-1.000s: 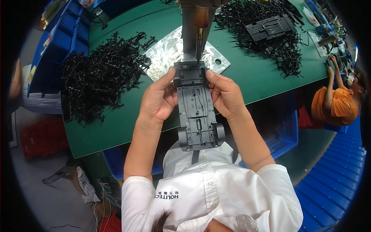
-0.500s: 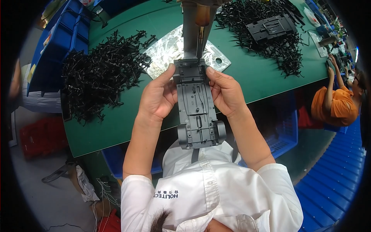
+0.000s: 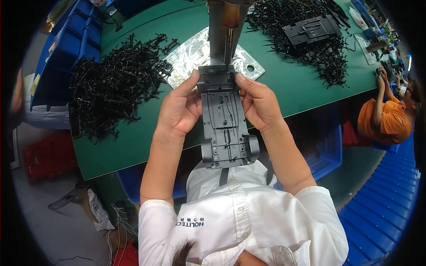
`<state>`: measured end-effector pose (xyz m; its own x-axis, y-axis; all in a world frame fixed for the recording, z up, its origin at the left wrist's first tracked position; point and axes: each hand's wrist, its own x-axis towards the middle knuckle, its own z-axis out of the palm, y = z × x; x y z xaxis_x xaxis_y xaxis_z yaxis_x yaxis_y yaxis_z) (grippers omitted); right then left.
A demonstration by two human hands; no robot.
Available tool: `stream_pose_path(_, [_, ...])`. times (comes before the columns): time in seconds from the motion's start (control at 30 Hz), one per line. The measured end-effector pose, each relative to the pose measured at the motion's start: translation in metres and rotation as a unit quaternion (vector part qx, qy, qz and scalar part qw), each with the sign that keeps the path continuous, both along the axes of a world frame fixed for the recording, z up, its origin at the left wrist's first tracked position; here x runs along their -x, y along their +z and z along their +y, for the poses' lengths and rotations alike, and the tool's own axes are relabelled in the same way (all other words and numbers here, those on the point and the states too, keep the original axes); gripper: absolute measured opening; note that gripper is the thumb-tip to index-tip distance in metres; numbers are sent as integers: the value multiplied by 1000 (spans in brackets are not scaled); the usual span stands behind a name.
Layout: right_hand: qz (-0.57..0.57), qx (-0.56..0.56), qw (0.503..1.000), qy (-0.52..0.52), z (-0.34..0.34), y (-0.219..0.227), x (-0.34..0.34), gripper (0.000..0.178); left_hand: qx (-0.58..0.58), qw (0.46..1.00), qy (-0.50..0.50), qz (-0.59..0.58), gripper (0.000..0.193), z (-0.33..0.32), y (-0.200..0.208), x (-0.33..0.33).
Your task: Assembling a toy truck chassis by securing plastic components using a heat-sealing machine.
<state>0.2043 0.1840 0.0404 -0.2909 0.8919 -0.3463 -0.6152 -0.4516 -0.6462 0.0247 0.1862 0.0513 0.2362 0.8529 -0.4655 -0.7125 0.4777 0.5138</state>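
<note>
Head view, two hands, left hand [image 3: 179,111], right hand [image 3: 257,102], one chassis [image 3: 224,119], two part piles [image 3: 115,84].

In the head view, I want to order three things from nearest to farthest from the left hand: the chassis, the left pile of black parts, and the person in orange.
1. Chassis: held in the left hand.
2. Left pile: on the table, to its left.
3. Person in orange: far right.

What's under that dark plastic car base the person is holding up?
Beneath the chassis, gripped by the left hand and right hand, a shiny metal plate lies on the green table. The plate's middle is covered.
</note>
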Motion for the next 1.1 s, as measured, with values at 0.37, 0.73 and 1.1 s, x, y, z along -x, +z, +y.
stream_pose_path(0.37, [64, 16, 998, 5, 3, 2, -1, 17, 9, 1000, -11, -16, 30, 5, -3, 1])
stream_pose_path(0.73, [1, 10, 1000, -12, 2, 8, 3, 26, 14, 999, -11, -27, 31, 7, -2, 2])
stream_pose_path(1.1, [4, 13, 1000, -8, 5, 10, 4, 26, 39, 997, -38, -62, 30, 14, -5, 9])
